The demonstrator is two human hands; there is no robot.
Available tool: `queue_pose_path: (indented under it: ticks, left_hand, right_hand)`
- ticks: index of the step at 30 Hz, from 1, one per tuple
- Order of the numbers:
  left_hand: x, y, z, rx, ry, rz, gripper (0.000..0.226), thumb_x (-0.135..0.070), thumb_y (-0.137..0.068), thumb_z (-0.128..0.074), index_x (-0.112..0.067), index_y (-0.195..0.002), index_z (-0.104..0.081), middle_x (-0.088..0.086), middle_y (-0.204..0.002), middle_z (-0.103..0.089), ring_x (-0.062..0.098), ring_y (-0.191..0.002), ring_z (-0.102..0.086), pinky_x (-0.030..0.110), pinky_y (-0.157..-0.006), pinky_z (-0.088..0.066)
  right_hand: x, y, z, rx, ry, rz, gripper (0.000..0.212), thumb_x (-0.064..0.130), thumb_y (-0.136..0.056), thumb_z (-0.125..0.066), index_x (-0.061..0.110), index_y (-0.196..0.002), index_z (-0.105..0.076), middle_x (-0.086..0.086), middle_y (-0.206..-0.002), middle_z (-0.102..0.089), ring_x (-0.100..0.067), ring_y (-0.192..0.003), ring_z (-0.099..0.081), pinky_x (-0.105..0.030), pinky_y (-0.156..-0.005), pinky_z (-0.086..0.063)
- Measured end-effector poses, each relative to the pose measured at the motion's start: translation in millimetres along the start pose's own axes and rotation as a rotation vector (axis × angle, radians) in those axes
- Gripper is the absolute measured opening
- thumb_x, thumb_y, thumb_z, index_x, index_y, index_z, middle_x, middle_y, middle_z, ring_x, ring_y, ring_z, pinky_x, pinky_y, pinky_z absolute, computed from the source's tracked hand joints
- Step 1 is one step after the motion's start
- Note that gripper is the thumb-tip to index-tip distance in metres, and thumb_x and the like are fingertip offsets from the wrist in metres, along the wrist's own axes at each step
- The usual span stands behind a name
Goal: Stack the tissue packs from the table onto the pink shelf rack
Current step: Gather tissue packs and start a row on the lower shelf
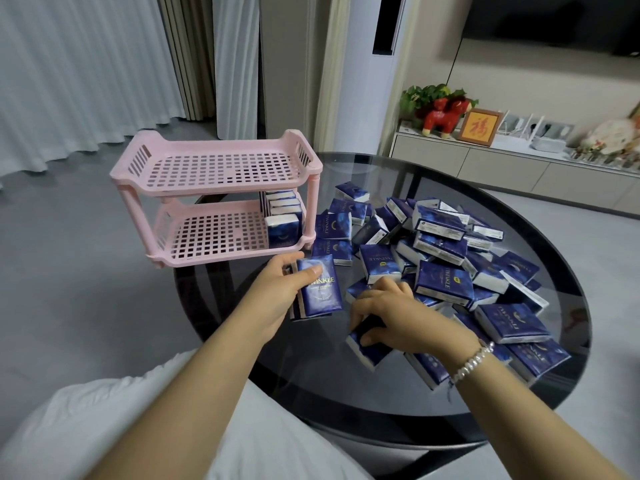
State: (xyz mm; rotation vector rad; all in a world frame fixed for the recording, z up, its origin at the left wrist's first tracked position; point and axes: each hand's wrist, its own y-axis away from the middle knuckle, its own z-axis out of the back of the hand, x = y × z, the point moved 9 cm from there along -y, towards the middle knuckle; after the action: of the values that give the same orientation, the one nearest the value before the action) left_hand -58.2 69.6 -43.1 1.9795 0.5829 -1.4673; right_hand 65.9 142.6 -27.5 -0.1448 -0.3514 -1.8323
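Tissue packs (pixel 440 258) lie in a loose heap across the right and middle of the round glass table (pixel 346 386), many overlapping and tilted. A few packs stand in a row at the right end of the lower tier of the pink rack (pixel 221 199), which sits at the table's left edge; its upper tier holds nothing.

The left hand (pixel 280 289) grips a small bundle (pixel 317 289) of packs held upright, thumb across the front face, just in front of the rack's lower tier. The right hand (pixel 394 317) curls its fingers around one pack (pixel 369 341) at the near edge of the heap, lifting or about to lift it; I cannot tell if it is clear of the glass.

Risks, as I judge them:
- The bundle is several packs pinched together with slick wrappers, so an inner one could slip out during the move to the rack.
- The rack overhangs or sits very near the table edge; a push while sliding packs in could shift it off.
- The standing row could topple if the new packs knock it, since open floor lies to its left.
- Pulling from the heap may send neighbours sliding on the smooth glass.
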Motion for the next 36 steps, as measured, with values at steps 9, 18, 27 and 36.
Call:
queue_pose_path:
  ticks: [9, 18, 27, 36]
  left_hand:
    - [-4, -1, 20, -0.057, -0.005, -0.031, 0.041, -0.006, -0.086, -0.065, -0.007, -0.126, -0.053, 0.009, -0.115, -0.064, 0.016, -0.094, -0.063, 0.031, -0.087, -0.05]
    - [-14, 1, 23, -0.044, -0.008, -0.084, 0.014, -0.012, -0.093, -0.058, -0.024, -0.098, -0.064, -0.004, -0.098, -0.067, 0.009, -0.089, -0.063, 0.026, -0.086, -0.048]
    - [-10, 10, -1, 0.101, -0.008, -0.072, 0.017, -0.01, -0.093, -0.057, -0.02, -0.105, -0.064, 0.0, -0.104, -0.068, 0.004, -0.088, -0.065, 0.021, -0.084, -0.052]
    - [-11, 23, -16, 0.264, -0.085, -0.041, 0.044, -0.034, -0.081, -0.061, -0.017, -0.122, -0.06, 0.002, -0.122, -0.066, 0.012, -0.118, -0.059, 0.032, -0.108, -0.04]
  right_hand:
    - [-20, -5, 9, -0.297, -0.345, -0.116, 0.023, 0.029, -0.083, -0.067, 0.04, -0.077, -0.048, 0.008, -0.093, -0.057, -0.015, -0.097, -0.049, -0.028, -0.087, -0.037]
    - [-35, -2, 4, -0.46, -1.135, -0.221, 0.027, 0.024, -0.094, -0.053, 0.038, -0.115, -0.063, -0.003, -0.072, -0.038, -0.011, -0.066, -0.04, -0.02, -0.065, -0.033]
    - [-28, -2, 10, -0.557, -1.405, -0.175, 0.009, 0.018, -0.087, -0.063, 0.021, -0.095, -0.065, -0.01, -0.089, -0.063, -0.022, -0.082, -0.06, -0.036, -0.077, -0.046]
    - [-7, -6, 26, -0.632, -1.241, -0.051, 0.031, 0.033, -0.068, -0.072, 0.021, -0.097, -0.069, -0.023, -0.08, -0.063, -0.022, -0.08, -0.06, -0.033, -0.075, -0.052]
